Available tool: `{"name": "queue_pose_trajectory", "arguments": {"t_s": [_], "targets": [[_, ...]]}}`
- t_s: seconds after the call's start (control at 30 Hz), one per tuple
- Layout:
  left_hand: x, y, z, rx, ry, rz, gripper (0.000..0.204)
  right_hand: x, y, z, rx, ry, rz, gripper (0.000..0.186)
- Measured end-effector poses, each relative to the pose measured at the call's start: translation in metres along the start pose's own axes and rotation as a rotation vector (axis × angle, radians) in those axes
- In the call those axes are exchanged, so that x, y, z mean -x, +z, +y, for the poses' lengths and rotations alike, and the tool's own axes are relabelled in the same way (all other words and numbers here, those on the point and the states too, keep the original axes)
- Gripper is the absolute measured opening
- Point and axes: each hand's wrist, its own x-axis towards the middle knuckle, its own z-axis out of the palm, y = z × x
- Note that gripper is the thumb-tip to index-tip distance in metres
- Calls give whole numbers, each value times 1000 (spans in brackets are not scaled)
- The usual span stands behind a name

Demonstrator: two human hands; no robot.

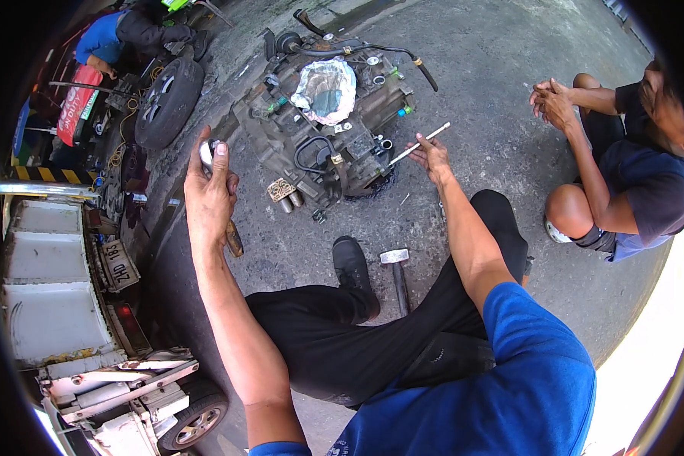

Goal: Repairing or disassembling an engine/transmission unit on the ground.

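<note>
My left hand [211, 194] grips a tool with a pale metal end [207, 157] and a worn brown handle [234, 242] hanging below the fingers. My right hand [427, 156] holds a long, thin light-coloured rod [435, 131] slanting over the greasy metal gearbox assembly [368, 114] on the concrete. A crumpled plastic-and-paper cover [318, 91] lies on that assembly, among hoses and fittings. A small metal block with cylinders [281, 191] sits beside it. Between my legs, near my boot [349, 270], lies a hammer [395, 273] with a steel head.
A person [623, 159] squats at the right, hands clasped. Another person [114, 42] bends at upper left near a tyre [167, 106] and yellow cables [116, 152]. The rear of a white vehicle [45, 281] with a wheel [194, 422] stands at left.
</note>
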Motion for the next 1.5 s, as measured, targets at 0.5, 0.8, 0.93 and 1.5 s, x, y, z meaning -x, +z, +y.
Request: {"name": "queue_pose_trajectory", "arguments": {"t_s": [0.5,0.8,0.93,1.5], "targets": [[1,2,0,9,11,-8,57,0,-2,8,-257,-95,-145,32],[1,4,0,-8,-16,-19,57,1,0,3,-154,-42,-127,29],[1,6,-1,-18,-30,1,54,2,3,3,117,20,60,27],[1,5,-2,-15,-16,-15,55,-2,-3,12,128,-4,22,30]]}}
